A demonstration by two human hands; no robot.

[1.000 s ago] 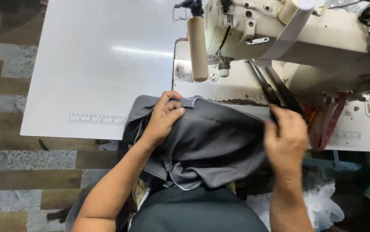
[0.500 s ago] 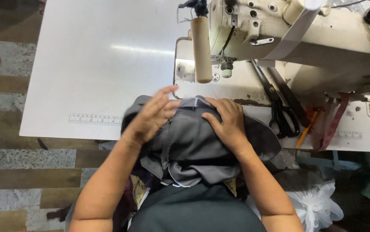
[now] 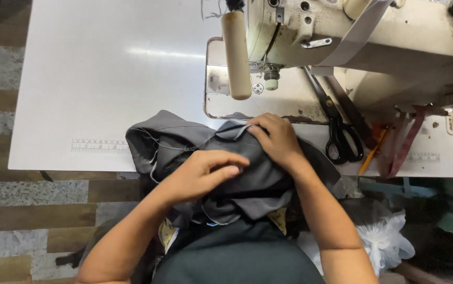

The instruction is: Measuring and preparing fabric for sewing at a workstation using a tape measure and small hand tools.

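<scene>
Grey garment (image 3: 184,142): bunched at the near edge of the white desk (image 3: 105,79), under both hands. Left hand (image 3: 202,173): fingers curled, pinching a fold. Right hand (image 3: 276,139): gripping the top seam. Black scissors (image 3: 339,139): just right of right hand. Sewing machine (image 3: 342,47): beyond both hands.

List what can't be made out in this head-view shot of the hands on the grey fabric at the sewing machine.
- Needle area: the cream sewing machine head covers it from above.
- Machine's top: cut off by the upper edge.
- Fabric under the palms: left hand and right hand hide how the grey fabric is folded there.
- Scissors tips: they run under the machine arm.
- Ruler marks on the white table: too small.
</scene>
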